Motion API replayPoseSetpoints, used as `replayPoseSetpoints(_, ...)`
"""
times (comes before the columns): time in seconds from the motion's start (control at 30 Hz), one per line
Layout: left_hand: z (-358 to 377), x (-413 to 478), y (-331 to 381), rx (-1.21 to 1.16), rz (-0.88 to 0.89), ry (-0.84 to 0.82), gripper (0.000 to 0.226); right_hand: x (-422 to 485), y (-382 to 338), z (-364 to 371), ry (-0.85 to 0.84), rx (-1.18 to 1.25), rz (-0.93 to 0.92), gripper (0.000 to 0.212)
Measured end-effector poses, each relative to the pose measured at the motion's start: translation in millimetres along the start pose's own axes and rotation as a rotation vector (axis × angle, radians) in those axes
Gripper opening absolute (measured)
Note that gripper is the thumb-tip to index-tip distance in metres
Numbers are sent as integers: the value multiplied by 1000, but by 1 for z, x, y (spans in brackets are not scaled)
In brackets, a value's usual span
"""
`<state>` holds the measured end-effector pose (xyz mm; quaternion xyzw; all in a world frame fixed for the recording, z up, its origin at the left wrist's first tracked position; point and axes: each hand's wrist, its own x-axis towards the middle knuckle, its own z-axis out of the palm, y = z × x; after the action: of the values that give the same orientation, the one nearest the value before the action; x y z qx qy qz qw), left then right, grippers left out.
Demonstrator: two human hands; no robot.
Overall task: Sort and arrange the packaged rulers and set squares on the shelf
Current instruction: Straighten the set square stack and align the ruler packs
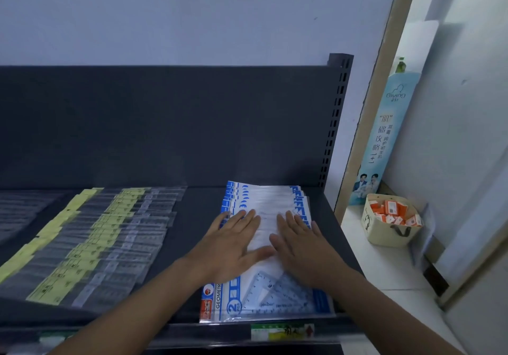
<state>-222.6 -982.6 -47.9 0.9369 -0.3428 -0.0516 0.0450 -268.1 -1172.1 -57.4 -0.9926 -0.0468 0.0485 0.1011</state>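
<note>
- Nearest of all, a price label (281, 332) sits on the front lip of the dark shelf (198, 217), and both forearms cross above it.
- Side by side, the left hand (233, 240) and the right hand (302, 240) lie flat with fingers straight. They grip nothing and press on the stack of set-square packs (266, 200) at the shelf's right end.
- At the near end of that overlapping stack, the front pack (264, 302) reaches the lip with its clear triangles showing. The far packs fan toward the back panel.
- To the left, the ruler packs (110, 233) with yellow headers lie in shingled rows, apart from the stack.
- The glossy sleeves look slippery, so I judge that uneven palm pressure could skew the fan or nudge the front pack over the lip.
- Shoving rightward could also send packs off the shelf's open end, toward the basket (390, 225) on the ledge beside it.
</note>
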Motion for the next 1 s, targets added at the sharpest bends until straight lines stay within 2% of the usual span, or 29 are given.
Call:
replayPoseSetpoints(0.1, -2, -13, -5, -11, 51, 14, 106, -17, 1, 0, 14, 12, -62, 65)
replayPoseSetpoints(0.27, 5, -19, -2, -78, 9, -176, 101, -29, -3, 11, -38, -4, -86, 71)
replayPoseSetpoints(0.43, 4, -16, -5, -105, 2, -198, 100, -28, -2, 11, -37, -26, -84, 72)
replayPoseSetpoints(0.57, 6, -18, -4, -70, 1, -131, 100, -29, -4, 11, -37, -46, -83, 74)
replayPoseSetpoints(0.7, 1, -27, 1, -29, -29, 60, 101, -26, -6, 2, -7, -67, -100, 83)
replayPoseSetpoints(0.8, -5, -44, -3, -21, -38, 161, 83, -25, -16, -1, 87, -64, -153, 74)
replayPoseSetpoints(0.9, -9, -68, -15, -24, -55, 174, 75, -27, -40, -1, 134, -5, -263, 75)
replayPoseSetpoints(1.0, -13, -95, -40, -4, -69, 177, 67, -25, -75, 5, 213, 32, -344, 64)
